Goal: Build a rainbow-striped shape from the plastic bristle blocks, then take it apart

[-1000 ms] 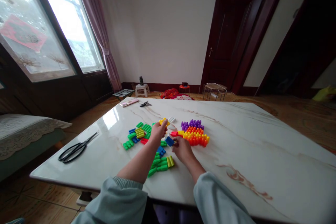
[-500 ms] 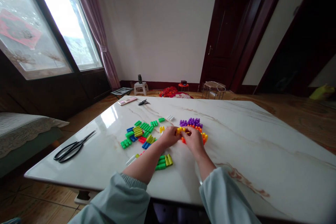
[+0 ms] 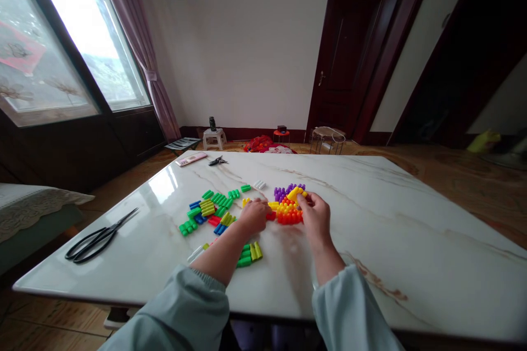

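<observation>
My right hand [image 3: 317,215] pinches a yellow toy building block [image 3: 295,193], raised just over a cluster of joined blocks. That cluster shows purple knobs [image 3: 282,193] at the back and orange knobs [image 3: 290,215] in front. My left hand [image 3: 255,215] is lowered beside the cluster, its fingers bent down and partly hidden by the back of the hand. Close to those fingertips lie a yellow block [image 3: 273,205] and a red block [image 3: 270,216]; whether the fingers grip either one I cannot tell.
Loose green blocks [image 3: 222,201] and other coloured ones spread left of my hands. More green blocks [image 3: 244,256] lie by my left forearm. Black-handled scissors [image 3: 99,238] rest on the marble-patterned table [image 3: 370,214] at left. A phone [image 3: 191,159] and small black pliers [image 3: 217,160] lie at the far edge.
My hands have come apart from where they met over the cluster. The right moved right with a yellow block; the left moved left and down. The view has shifted slightly.
</observation>
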The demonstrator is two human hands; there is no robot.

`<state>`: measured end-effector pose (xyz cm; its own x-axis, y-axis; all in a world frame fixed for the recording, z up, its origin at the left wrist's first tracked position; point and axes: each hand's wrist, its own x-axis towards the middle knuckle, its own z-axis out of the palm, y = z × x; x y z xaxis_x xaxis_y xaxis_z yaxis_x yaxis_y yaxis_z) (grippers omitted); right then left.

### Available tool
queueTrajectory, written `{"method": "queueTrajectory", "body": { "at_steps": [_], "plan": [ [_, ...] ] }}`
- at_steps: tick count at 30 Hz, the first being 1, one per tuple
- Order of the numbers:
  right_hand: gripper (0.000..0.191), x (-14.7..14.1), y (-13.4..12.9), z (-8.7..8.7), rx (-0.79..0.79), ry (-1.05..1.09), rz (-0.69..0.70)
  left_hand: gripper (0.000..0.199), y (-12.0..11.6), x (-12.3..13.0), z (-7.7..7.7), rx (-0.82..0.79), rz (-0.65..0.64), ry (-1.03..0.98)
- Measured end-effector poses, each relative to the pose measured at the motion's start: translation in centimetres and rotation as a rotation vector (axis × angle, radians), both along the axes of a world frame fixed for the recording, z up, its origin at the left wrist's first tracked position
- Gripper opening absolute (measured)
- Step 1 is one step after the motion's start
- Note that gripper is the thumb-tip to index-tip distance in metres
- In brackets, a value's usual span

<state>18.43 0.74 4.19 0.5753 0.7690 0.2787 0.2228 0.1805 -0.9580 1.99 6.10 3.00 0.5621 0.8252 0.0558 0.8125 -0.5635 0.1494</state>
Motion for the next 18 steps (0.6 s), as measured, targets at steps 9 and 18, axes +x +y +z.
{"method": "queueTrajectory", "body": {
  "at_steps": [9, 18],
  "plan": [
    [0.035, -0.3, -0.6, 0.7, 0.021, 0.052, 0.017, 0.025, 0.9, 1.0, -0.4, 0.091, 0.087, 0.099],
    [0.036, 1.1, -0.8, 0.5, 0.058, 0.172, -0.045, 0.047, 2.4, 3.4, -3.4, 0.011, 0.169, 0.014]
  ]
}}
